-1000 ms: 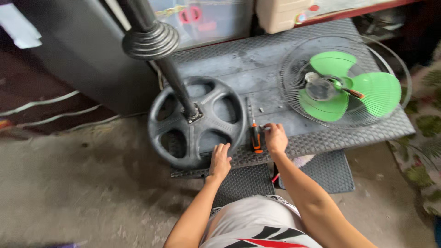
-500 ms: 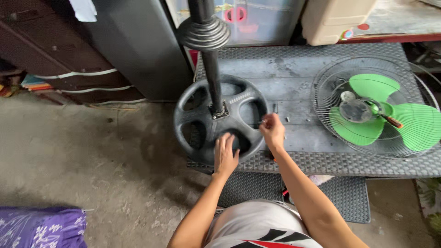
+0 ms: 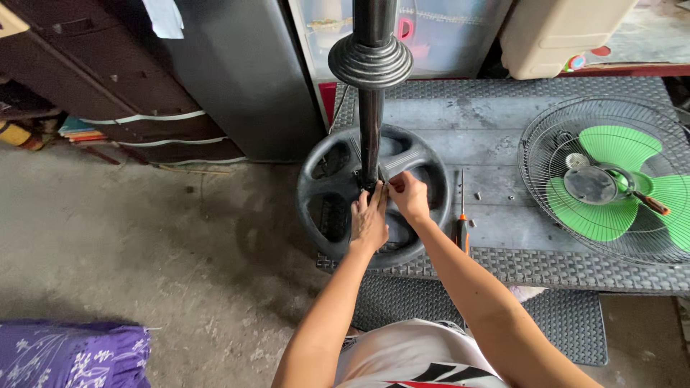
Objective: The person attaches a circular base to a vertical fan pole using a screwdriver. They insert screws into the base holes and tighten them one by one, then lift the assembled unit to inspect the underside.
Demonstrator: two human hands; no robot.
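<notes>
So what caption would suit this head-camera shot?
Both hands, left hand and right hand, meet where the black pole joins the round fan base.

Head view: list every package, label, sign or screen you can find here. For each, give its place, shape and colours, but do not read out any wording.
Paper sheet: stuck on the dark cabinet, top left; white, roughly rectangular.
Clear storage box: behind the fan pole, top centre; see-through, pink and red marks inside.
Cream container: top right, behind the grey mat; boxy, off-white.
Round sticker: at the cream container's lower right corner; small, multicoloured.
No screens in view.
</notes>
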